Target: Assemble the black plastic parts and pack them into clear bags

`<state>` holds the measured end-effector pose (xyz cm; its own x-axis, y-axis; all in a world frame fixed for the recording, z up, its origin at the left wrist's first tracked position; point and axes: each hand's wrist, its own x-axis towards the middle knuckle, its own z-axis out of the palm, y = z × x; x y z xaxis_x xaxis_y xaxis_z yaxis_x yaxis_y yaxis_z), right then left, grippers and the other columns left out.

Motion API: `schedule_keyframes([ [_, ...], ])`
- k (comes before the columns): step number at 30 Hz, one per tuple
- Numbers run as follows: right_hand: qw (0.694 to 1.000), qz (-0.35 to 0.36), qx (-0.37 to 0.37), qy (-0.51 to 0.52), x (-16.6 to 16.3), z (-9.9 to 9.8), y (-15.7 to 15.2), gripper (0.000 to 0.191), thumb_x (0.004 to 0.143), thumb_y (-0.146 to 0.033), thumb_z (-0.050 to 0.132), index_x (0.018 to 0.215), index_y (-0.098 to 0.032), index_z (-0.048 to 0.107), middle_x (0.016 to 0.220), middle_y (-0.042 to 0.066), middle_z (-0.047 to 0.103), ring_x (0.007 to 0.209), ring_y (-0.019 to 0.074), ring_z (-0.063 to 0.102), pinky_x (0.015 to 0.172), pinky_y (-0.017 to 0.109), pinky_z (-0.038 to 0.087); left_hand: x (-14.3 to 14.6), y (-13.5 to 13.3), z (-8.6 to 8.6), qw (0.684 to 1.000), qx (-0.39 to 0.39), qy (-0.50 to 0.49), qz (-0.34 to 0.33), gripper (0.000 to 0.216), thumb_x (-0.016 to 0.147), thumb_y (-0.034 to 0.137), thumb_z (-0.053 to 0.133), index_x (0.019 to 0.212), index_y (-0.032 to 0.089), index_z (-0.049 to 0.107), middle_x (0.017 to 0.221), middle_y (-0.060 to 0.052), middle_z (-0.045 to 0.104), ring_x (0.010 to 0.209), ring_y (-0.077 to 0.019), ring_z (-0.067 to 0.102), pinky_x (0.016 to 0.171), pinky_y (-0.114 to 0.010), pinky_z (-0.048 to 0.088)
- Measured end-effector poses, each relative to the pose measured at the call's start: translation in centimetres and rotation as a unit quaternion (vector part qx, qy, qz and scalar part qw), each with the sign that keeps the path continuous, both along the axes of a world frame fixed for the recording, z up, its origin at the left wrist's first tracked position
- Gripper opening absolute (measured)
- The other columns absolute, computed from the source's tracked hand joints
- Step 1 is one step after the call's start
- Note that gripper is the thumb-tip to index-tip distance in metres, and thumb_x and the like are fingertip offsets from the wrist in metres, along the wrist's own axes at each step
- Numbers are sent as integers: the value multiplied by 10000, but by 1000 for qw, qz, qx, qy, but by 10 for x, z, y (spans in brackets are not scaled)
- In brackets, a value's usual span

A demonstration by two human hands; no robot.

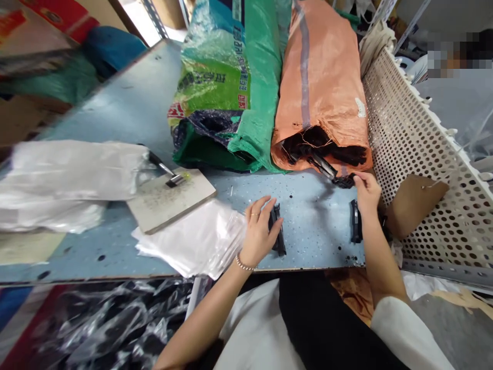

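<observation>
My left hand [259, 230] rests on the blue table [127, 110], its fingers curled round a small black plastic part [278, 230] that lies near the front edge. My right hand [366, 191] reaches toward the open mouth of an orange woven sack [321, 85] and pinches a black part [344, 181] pulled out of it. A second black part [355, 221] lies on the table just below that hand. The sack's mouth shows a dark heap of more such parts [327, 146].
A green woven sack [231, 87] lies left of the orange one. Clear plastic bags [196, 239] lie by my left hand, more white bags [69, 174] farther left. A grey board [169, 198] carries a small metal tool [169, 173]. A perforated metal panel [408, 144] walls the right side.
</observation>
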<state>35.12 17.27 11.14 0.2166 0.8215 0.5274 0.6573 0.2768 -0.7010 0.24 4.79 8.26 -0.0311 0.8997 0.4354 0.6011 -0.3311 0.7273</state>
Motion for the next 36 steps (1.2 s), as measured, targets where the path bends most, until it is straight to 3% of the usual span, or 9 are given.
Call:
schedule_keyframes([
  [4,989,-45,12,140,-19,16,-46,326,912,-508,652,1017,-201,681,958,50,695,859,206,680,766,370,587,27,5,21,939,-199,-232,-158,285,951,432,630,1103,211,726,1165,-108,737,1135,-260,664,1067,-481,506],
  [9,978,-58,3,201,-104,-16,-129,187,970,-437,584,1022,-260,615,1064,78,647,1016,250,662,872,439,572,87,4,7,599,-496,-583,-237,573,874,694,642,1091,165,670,1048,-147,759,963,-246,735,830,-378,600],
  [11,976,-1,-22,215,-126,-31,-161,143,969,-412,592,1040,-290,616,1102,83,644,1101,273,649,956,485,548,98,7,1,535,-494,-656,-200,553,865,695,649,1019,164,637,980,-124,744,887,-220,736,741,-324,598],
  [13,967,77,-92,224,-130,-39,-181,148,990,-409,563,1040,-295,642,1086,83,664,1065,277,665,939,489,555,97,9,-1,543,-471,-679,-148,486,829,617,733,976,178,587,898,-74,714,780,-193,723,668,-301,591],
  [16,955,121,-170,209,-113,-36,-176,252,1037,-430,490,1007,-262,676,986,72,699,913,247,679,865,456,568,82,2,2,618,-437,-642,-119,539,733,470,861,1062,221,514,820,26,650,611,-141,658,578,-291,578],
  [23,977,193,-85,-45,-99,-6,-111,344,1062,-496,428,1217,-240,597,1106,99,663,950,243,636,805,419,551,59,-30,26,709,-413,-547,-167,625,798,528,792,1256,233,484,980,-1,657,543,-69,559,467,-213,485],
  [27,919,251,50,-302,-103,0,-87,356,1049,-532,456,1042,-225,636,956,91,660,862,247,570,778,422,481,39,-42,41,682,-447,-539,-210,597,830,574,748,1249,239,486,904,13,634,507,-78,562,437,-215,471],
  [32,826,351,136,-419,-99,5,-61,463,1034,-639,434,897,-252,650,814,39,644,765,200,511,687,382,377,29,-52,54,653,-493,-531,-220,580,851,605,702,1240,243,470,862,13,634,466,-98,568,403,-239,485],
  [36,884,305,61,-349,-120,16,-62,506,1099,-532,324,794,-228,590,754,40,624,713,184,504,674,372,356,34,-48,48,723,-423,-529,-132,623,833,587,727,1279,255,447,864,37,606,527,-97,575,473,-255,533],
])
